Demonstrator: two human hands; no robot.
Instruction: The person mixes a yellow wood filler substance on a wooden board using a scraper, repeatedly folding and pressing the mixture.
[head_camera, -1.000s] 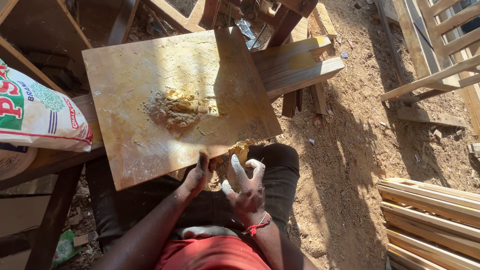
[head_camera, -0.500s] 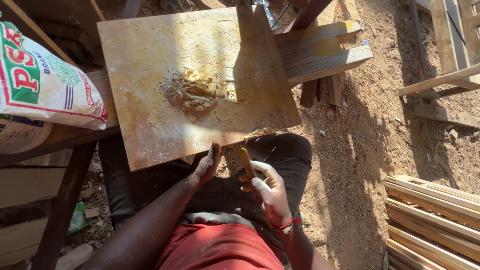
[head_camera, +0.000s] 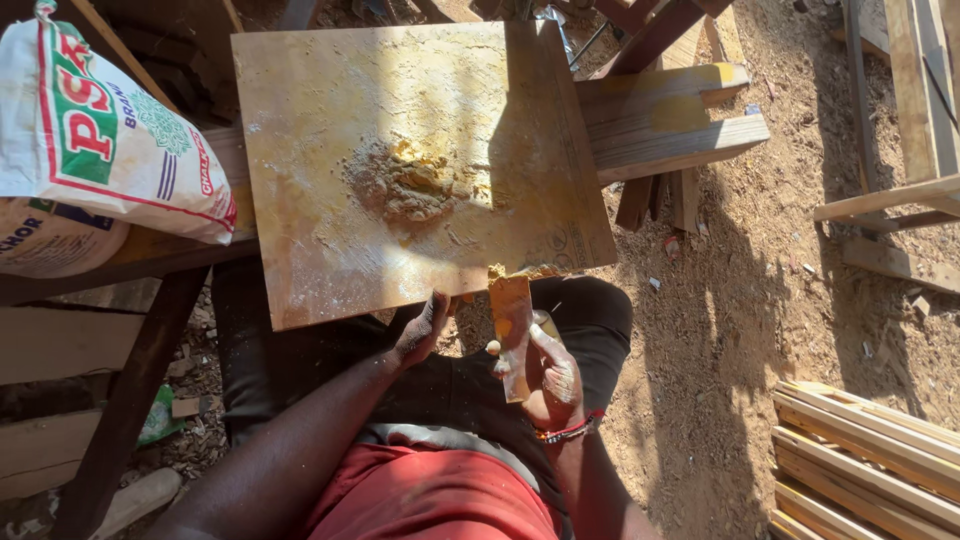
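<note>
Fingers of the right hand (head_camera: 553, 375) are wrapped around a flat wooden scraper (head_camera: 511, 335), pinching it upright over the lap. Its tip carries a smear of yellow paste (head_camera: 497, 274), touching the near edge of the board (head_camera: 330, 250). Just left of that grip, the left hand (head_camera: 422, 326) rests at the board's underside edge with fingers loosely bent, holding nothing that shows. Farther up the board from both hands sits a mound of powder and paste (head_camera: 410, 185). Well left of the hands, a printed sack (head_camera: 100, 130) lies on the bench (head_camera: 150, 255). Right of the grip, beyond the knee, wooden slats (head_camera: 870, 450) are stacked on sawdust ground.
</note>
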